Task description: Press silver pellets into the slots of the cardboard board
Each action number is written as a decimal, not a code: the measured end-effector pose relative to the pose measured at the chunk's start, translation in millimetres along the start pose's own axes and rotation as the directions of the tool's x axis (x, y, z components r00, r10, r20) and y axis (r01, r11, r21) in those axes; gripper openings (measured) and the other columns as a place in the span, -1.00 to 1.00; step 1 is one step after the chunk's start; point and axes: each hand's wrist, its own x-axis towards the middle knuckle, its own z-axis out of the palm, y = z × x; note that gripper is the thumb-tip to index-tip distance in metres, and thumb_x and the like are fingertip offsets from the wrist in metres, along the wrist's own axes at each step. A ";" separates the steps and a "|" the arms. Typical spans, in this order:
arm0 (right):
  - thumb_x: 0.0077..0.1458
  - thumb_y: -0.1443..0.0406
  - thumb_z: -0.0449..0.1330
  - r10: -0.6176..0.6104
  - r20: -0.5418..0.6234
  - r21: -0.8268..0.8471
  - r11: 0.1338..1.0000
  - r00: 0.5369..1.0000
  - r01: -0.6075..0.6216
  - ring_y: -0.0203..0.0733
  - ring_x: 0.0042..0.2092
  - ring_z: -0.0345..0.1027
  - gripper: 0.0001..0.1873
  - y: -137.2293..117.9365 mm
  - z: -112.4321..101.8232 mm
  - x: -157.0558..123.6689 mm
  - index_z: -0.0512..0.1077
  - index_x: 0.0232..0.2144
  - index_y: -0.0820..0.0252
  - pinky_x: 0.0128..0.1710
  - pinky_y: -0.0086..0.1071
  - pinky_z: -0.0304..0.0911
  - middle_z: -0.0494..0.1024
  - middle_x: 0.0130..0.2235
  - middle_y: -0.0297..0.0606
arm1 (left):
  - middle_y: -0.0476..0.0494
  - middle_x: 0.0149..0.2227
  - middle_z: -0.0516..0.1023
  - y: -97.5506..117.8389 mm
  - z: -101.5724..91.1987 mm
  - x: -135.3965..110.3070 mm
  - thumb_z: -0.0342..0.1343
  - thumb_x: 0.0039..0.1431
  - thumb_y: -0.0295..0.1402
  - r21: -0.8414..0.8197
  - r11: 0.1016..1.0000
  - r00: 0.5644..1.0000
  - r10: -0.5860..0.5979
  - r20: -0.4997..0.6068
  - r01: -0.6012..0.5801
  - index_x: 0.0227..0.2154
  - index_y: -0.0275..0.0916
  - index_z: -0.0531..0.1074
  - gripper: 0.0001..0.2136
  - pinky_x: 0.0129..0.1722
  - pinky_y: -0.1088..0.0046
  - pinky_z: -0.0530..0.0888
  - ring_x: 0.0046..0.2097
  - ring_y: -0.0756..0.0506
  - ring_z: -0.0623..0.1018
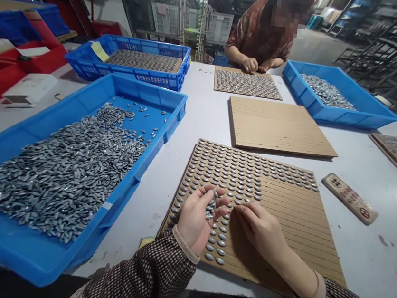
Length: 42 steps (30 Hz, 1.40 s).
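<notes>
Cupped over the cardboard sheet (294, 222), my left hand (193, 220) holds a handful of small grey spindle-shaped metal pieces (210, 205). My right hand (266, 231) rests on the same sheet with its fingers pinched together, the tips at the end of a row just right of my left hand. Whatever lies between those fingertips is hidden. Evenly spaced metal pieces (227, 166) lie in rows over the sheet's far and left parts. Bare slotted cardboard shows at the right.
A blue tray (137, 182) heaped with loose pieces stands at left. Behind it sits a blue crate (183, 78). Beyond my sheet are stacked cardboard sheets (280, 127), a co-worker (255, 31) handling another filled sheet, and a second blue tray (374, 116). A printed bar (350, 199) lies right.
</notes>
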 end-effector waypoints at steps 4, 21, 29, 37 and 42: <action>0.19 0.46 0.03 -0.037 0.040 -0.094 0.995 0.999 0.041 -0.18 -0.22 0.36 -0.76 1.9 -1.1 0.5 0.46 -0.18 0.21 -0.31 -0.38 0.25 0.51 -0.25 -0.16 | -0.14 -0.25 0.52 -0.7 -0.5 1.4 0.11 0.16 -0.39 0.033 0.999 1.000 -0.010 0.026 0.009 -0.23 -0.27 0.35 -0.87 -0.43 0.58 0.45 -0.34 0.02 0.55; 0.22 0.26 0.08 0.223 0.065 0.603 0.768 0.973 -0.217 -0.26 -0.28 0.38 -0.74 -22.3 -48.8 2.7 0.43 -0.06 0.08 -0.35 -0.41 0.38 0.47 -0.14 -0.17 | 0.00 -0.51 0.36 -38.6 -5.5 -0.1 0.33 -0.12 -0.13 0.221 0.962 0.950 -0.209 0.232 0.158 -0.42 -0.33 0.44 -0.64 -0.66 0.65 0.10 -0.54 0.13 0.28; 0.22 0.28 0.08 0.220 -0.012 0.549 0.816 0.975 -0.178 -0.23 -0.28 0.38 -0.82 -23.4 -51.0 -1.6 0.48 -0.23 0.13 -0.40 -0.42 0.37 0.46 -0.23 -0.16 | 0.00 -0.51 0.37 -44.1 -7.4 2.1 0.30 -0.11 -0.07 0.307 0.935 0.937 -0.254 0.237 0.176 -0.44 -0.32 0.41 -0.62 -0.67 0.65 0.07 -0.55 0.13 0.29; 0.23 0.33 0.05 0.179 -0.071 0.398 0.907 0.981 -0.136 -0.19 -0.23 0.39 -0.70 -26.8 -43.0 -13.4 0.43 -0.02 0.09 -0.29 -0.34 0.39 0.46 -0.22 -0.13 | 0.04 -0.52 0.38 -47.0 -7.2 0.4 0.33 -0.15 -0.19 0.337 0.932 0.959 -0.210 0.189 0.138 -0.37 -0.27 0.38 -0.65 -0.68 0.67 0.11 -0.54 0.11 0.32; 0.23 0.27 0.09 0.232 -0.010 0.445 0.872 0.973 -0.204 -0.24 -0.34 0.40 -0.68 -33.2 -44.0 -15.1 0.41 0.02 0.09 -0.35 -0.38 0.39 0.48 -0.25 -0.17 | 0.04 -0.56 0.36 -47.4 -6.8 -0.3 0.32 -0.12 -0.14 0.360 0.926 0.963 -0.193 0.189 0.115 -0.38 -0.30 0.42 -0.65 -0.68 0.67 0.11 -0.55 0.10 0.30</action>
